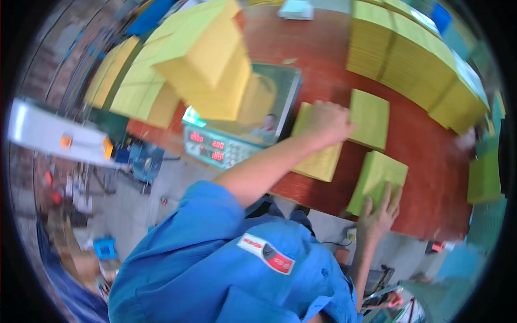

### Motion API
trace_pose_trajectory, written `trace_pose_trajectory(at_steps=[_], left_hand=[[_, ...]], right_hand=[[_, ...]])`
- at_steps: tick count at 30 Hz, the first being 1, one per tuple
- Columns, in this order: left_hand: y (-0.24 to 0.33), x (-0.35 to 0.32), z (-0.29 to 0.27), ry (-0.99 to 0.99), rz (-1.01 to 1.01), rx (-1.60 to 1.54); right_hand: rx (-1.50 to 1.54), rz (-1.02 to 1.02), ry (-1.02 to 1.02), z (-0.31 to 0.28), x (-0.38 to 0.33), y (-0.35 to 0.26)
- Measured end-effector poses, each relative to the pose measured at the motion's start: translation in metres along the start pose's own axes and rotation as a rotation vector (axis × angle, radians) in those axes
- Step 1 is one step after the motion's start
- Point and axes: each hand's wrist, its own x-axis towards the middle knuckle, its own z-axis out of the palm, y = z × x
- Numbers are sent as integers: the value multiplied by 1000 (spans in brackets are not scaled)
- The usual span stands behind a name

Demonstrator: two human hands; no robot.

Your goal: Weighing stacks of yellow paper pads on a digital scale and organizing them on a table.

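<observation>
My left hand is curled into a fist over a stack of yellow paper on the red table. Whatever its fingers may hold is hidden. Fingers apart, my right hand rests on the near right corner of another yellow paper stack. A third low yellow stack lies just beyond, to the right of my left fist. Left of that fist stands a digital scale with lit red digits, and a tall yellow paper pile sits on its metal plate.
A long row of high yellow stacks lines the far right of the red table. More yellow piles stand left of the scale. A small pale stack lies at the far edge. A blue stool is on the floor at left.
</observation>
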Motion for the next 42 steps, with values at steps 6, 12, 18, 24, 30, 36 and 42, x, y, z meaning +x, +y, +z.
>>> trace_pose_trajectory(at_steps=[6,12,18,24,30,36,42], left_hand=[[17,-27,-12,-6,-120,21],[21,-38,-23,-10,-83,-151],[29,-95,-47,628,328,-455],[-60,-213,-175,566,308,-339],[-212,-195,-282,788,-401,-1015],[-282,-96,-310,68,-543,-1393],[-280,-61,-302,-379,-550,-1387]], right_hand=[[-28,-155,47,6,9,3],[4,-195,-27,6,5,-22],[99,-217,-92,7,11,-13],[237,-209,89,-31,11,-21],[726,-272,112,-42,9,-143],[1221,-239,-201,19,123,-326],[1589,-70,-444,94,165,-410]])
